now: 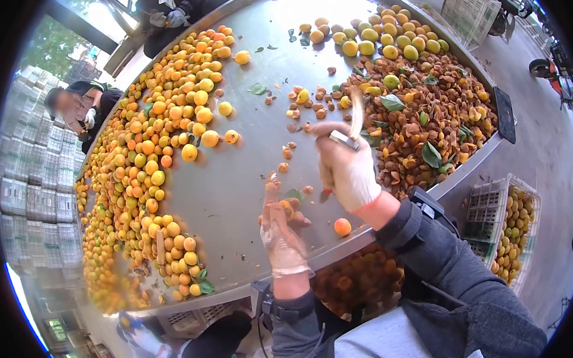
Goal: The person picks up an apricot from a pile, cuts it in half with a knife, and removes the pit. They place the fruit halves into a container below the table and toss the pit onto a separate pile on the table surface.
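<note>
Head view. Gripping in curled right hand (350, 170), right of the metal table's (217, 207) middle, a blurred pale strip (358, 110) and short metal piece (344, 140); cannot tell if one tool. Strip pointing at the table's far edge, long axis near-to-far, slightly bowed. Holding orange fruit (290, 209) in half-curled left hand (284, 238) near table's front edge; whole or split, cannot tell. Apricots (144, 150) heaped along table's left, brown pile (419, 131) on its right.

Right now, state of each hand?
Left hand: holding an apricot.
Right hand: closed on a small tool, exact type unclear.
</note>
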Available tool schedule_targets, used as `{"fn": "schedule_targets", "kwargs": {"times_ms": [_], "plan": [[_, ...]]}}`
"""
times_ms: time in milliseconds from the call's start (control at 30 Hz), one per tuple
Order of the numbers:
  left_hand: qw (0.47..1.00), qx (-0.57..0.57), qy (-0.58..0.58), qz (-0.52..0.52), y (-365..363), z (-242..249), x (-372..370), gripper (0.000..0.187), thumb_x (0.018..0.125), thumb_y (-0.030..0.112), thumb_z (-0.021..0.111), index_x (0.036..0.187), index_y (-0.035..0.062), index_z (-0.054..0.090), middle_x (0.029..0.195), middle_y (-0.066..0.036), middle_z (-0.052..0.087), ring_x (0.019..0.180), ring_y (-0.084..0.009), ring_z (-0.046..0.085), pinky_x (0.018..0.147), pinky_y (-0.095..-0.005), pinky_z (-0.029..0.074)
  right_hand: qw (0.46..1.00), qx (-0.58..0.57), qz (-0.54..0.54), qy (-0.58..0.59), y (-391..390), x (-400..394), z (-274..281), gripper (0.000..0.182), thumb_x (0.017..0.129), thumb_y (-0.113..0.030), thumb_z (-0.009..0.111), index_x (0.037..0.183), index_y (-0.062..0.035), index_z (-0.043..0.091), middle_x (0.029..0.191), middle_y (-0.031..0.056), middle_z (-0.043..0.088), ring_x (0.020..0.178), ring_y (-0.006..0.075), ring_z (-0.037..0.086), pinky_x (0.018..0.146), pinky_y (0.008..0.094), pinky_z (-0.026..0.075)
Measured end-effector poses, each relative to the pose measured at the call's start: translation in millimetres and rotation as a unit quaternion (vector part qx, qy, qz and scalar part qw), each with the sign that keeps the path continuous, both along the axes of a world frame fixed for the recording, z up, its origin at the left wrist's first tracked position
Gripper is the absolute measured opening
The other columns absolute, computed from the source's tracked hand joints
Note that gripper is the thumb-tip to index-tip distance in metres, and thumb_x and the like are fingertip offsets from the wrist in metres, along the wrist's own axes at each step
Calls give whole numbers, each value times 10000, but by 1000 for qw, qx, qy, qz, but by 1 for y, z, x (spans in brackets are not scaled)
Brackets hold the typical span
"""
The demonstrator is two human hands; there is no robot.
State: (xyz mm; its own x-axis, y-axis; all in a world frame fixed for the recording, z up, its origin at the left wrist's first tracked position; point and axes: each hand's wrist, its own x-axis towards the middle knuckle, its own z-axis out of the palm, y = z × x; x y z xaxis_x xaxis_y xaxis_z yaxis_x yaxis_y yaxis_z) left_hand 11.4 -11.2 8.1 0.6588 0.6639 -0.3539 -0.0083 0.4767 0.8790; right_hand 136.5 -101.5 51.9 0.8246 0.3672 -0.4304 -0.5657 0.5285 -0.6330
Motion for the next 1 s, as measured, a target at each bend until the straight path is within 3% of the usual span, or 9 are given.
{"fn": "schedule_targets", "kwargs": {"times_ms": [67, 133, 200, 333, 467, 533, 600, 667, 1000], "plan": [[996, -56, -59, -45, 3, -1, -7, 510, 966, 349, 531, 1390, 81, 438, 980, -44, 578, 716, -126, 552, 625, -277, 495, 835, -177, 82, -515, 1, -12, -10, 233, 843, -31, 573, 1057, -88, 643, 796, 56, 645, 638, 167, 605, 559, 296, 485], [994, -76, -76, -26, 5, -6, -4, 511, 964, 330, 540, 1388, 64, 438, 1055, -59, 573, 835, -148, 558, 677, -290, 510, 809, -219, 180, -516, -4, -24, -7, 184, 854, -190, 624, 996, -78, 658, 831, 136, 672, 696, 244, 673, 620, 366, 524], [991, -99, -87, -12, 5, -15, -5, 512, 962, 311, 549, 1387, 47, 437, 1130, -74, 568, 954, -169, 564, 729, -304, 524, 633, -353, 285, -627, -5, -29, -10, 201, 818, -197, 645, 990, -96, 666, 845, 150, 671, 732, 296, 679, 650, 392, 529], [988, 142, -44, -44, 4, -31, -15, 379, 1000, 161, 463, 1325, -34, 475, 1246, -119, 549, 1058, -218, 573, 925, -305, 470, 540, -479, 394, -569, -3, -21, 5, 264, 773, -160, 647, 1035, -138, 665, 900, 117, 674, 834, 324, 652, 686, 409, 530], [998, 60, -18, -12, -7, 11, -9, 328, 979, 150, 515, 1245, -36, 559, 1166, -82, 577, 973, -212, 605, 834, -325, 515, 569, -536, 331, -528, -13, 3, -9, 260, 798, -225, 662, 1024, -98, 652, 825, 149, 664, 763, 332, 659, 656, 397, 523], [995, 49, 38, -80, -11, 9, -10, 310, 920, 198, 611, 1165, 9, 619, 1066, -79, 625, 910, -207, 630, 769, -328, 529, 707, -455, 155, -519, -22, 6, -4, 244, 812, -241, 669, 992, -78, 656, 834, 158, 666, 766, 326, 662, 652, 389, 523], [817, 437, 219, -307, -28, 16, -8, 310, 809, 265, 713, 1049, 74, 667, 980, -96, 652, 882, -236, 652, 763, -342, 526, 717, -445, 126, -521, -27, 12, -6, 234, 814, -221, 677, 992, -70, 659, 838, 158, 667, 728, 294, 663, 651, 354, 523], [701, 544, 295, -354, -38, -10, 4, 310, 710, 290, 746, 953, 114, 668, 939, -135, 651, 865, -289, 653, 770, -373, 521, 757, -403, 105, -503, -28, 15, -1, 227, 814, -180, 679, 1008, -64, 659, 805, 140, 662, 685, 212, 649, 657, 306, 515], [785, 469, 201, -351, -37, -23, 10, 106, 705, 157, 666, 772, 80, 639, 839, -158, 657, 791, -323, 645, 751, -377, 512, 805, -315, 107, -491, -27, 6, 14, 185, 813, -47, 655, 994, -15, 667, 804, 65, 652, 726, 90, 596, 665, 254, 494]]}}
